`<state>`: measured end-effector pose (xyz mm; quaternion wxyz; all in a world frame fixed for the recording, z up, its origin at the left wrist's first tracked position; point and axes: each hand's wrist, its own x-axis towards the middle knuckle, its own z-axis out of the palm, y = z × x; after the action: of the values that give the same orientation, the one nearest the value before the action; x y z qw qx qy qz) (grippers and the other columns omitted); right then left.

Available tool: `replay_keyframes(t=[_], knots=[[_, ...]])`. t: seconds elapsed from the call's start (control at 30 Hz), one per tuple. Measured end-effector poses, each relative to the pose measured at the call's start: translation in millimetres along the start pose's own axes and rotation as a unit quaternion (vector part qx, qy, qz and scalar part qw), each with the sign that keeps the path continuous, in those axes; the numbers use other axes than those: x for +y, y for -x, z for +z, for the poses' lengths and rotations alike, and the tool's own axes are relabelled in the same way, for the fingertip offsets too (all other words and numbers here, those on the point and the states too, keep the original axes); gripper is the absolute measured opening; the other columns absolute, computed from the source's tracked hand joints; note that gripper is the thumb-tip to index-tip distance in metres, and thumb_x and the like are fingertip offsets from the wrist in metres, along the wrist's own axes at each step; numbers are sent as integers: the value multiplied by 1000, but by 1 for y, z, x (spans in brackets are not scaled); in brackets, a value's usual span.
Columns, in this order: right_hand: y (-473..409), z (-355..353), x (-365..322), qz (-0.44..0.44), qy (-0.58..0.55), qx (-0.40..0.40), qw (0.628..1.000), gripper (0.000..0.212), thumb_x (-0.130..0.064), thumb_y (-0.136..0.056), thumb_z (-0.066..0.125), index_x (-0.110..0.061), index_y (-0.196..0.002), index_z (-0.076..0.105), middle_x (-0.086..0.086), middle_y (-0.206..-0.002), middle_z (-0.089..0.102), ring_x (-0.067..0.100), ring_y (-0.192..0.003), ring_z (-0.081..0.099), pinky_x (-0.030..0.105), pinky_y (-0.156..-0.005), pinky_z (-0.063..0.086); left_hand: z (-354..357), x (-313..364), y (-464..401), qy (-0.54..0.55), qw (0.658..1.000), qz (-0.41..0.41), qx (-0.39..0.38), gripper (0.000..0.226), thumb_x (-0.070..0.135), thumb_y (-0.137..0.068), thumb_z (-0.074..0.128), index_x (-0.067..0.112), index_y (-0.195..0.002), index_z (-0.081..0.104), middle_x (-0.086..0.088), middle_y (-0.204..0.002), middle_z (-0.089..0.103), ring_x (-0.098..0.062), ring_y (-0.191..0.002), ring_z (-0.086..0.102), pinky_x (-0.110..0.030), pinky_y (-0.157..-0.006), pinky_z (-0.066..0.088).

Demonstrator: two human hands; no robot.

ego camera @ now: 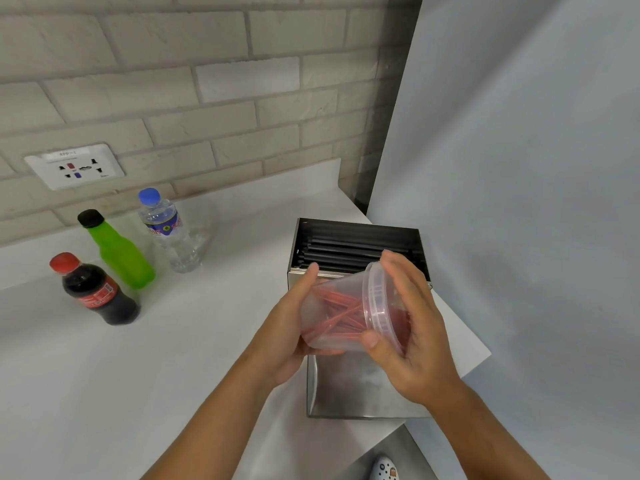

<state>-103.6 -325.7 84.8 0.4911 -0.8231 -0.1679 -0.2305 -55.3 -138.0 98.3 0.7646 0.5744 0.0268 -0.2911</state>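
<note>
**A:** Item one, and where is it sitting?

**B:** Clear round plastic tub (pixel 341 303) with a clear snap lid (pixel 378 301). It is lying on its side in the air with the lid facing right. It is hanging over the front part of an open stainless-steel box (pixel 363 386).

**A:** Contents?

**B:** Thin red plastic sticks (pixel 337 318), lying loose and crossing one another inside the tub.

**A:** Hands?

**B:** The left hand (pixel 289 329) is cupping the tub's base end, fingers curling round its wall. The right hand (pixel 414 337) is gripping the lid's rim, with the thumb in front and the fingers behind.

**A:** The box?

**B:** It is standing on the white bench (pixel 173 368) near the right edge, and black straws (pixel 349 252) are lying flat in its far half.

**A:** Remaining stock?

**B:** Three bottles are standing upright, well apart from the box, on the left of the bench:
- a dark cola bottle with a red cap (pixel 98 292), nearest
- a green plastic bottle with a black cap (pixel 119 254), just behind it
- a clear water bottle with a blue cap (pixel 169 233), furthest back

A white wall socket (pixel 74 166) is sitting in the pale brick wall above them.
</note>
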Motion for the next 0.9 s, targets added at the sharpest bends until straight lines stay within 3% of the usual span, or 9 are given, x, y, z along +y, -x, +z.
replay_keyframes(t=[0.1, 0.2, 0.3, 0.43, 0.53, 0.63, 0.77, 0.83, 0.9], knots=[[1, -1, 2, -45, 17, -20, 999, 81, -56, -94, 64, -15, -158, 37, 20, -161, 37, 42, -150, 37, 61, -111, 45, -1, 5, -3, 54, 998, -15, -10, 69, 75, -93, 50, 16, -112, 81, -12, -108, 80, -27, -96, 79, -37, -72, 62], [0, -1, 1, -65, 34, -29, 997, 80, -57, -92, 63, -21, -158, 35, 20, -160, 35, 43, -148, 38, 60, -109, 47, 1, -1, -6, 20, 999, 23, 20, 61, 67, -99, 49, 16, -113, 80, -15, -112, 80, -31, -103, 78, -42, -83, 62], [-2, 0, -2, -31, 13, 1, 999, 76, -55, -96, 60, -11, -154, 39, 22, -159, 38, 40, -150, 38, 62, -111, 44, 9, -10, -7, 13, 994, 84, 67, 50, 56, -103, 47, 21, -109, 81, -14, -112, 80, -33, -107, 77, -47, -91, 60], [-1, 2, -9, 19, -18, 30, 999, 68, -48, -97, 61, -14, -153, 42, 16, -159, 43, 35, -149, 41, 58, -115, 43, 18, -17, -4, -5, 978, 172, 117, 35, 49, -98, 52, 27, -102, 78, -3, -102, 80, -20, -97, 78, -41, -83, 61], [-5, 3, -14, 139, -106, 51, 983, 64, -49, -93, 56, -35, -154, 40, -1, -156, 50, 21, -142, 52, 39, -105, 56, 23, -20, 1, -46, 960, 244, 133, 24, 51, -96, 56, 36, -110, 70, 10, -101, 77, -10, -92, 78, -23, -71, 61], [-8, 1, -16, 201, -180, 64, 961, 66, -57, -89, 56, -43, -152, 44, -10, -152, 55, 10, -133, 60, 21, -91, 59, 21, -25, 2, -69, 951, 278, 114, 40, 53, -92, 60, 32, -126, 62, 20, -113, 73, -9, -104, 76, -21, -73, 62], [-11, -6, -18, 120, -94, 45, 987, 61, -41, -93, 60, -29, -151, 45, 1, -152, 54, 22, -138, 56, 45, -106, 55, 14, -20, -1, 29, 979, 195, 59, 49, 49, -82, 72, 29, -126, 68, 8, -120, 75, -12, -108, 75, -28, -84, 60], [-11, -10, -13, 46, -28, 22, 998, 66, -33, -91, 64, -13, -150, 44, 9, -153, 51, 25, -144, 49, 53, -113, 47, 10, -12, -3, 35, 990, 131, 38, 39, 54, -92, 64, 27, -117, 77, 0, -112, 80, -17, -105, 77, -44, -94, 59], [-12, -12, -10, -2, 6, -7, 1000, 71, -34, -88, 69, -6, -149, 45, 17, -155, 47, 30, -148, 44, 57, -115, 44, 6, -9, -5, 43, 998, 47, 5, 54, 65, -98, 50, 24, -120, 80, -9, -118, 80, -27, -111, 76, -58, -105, 54]])
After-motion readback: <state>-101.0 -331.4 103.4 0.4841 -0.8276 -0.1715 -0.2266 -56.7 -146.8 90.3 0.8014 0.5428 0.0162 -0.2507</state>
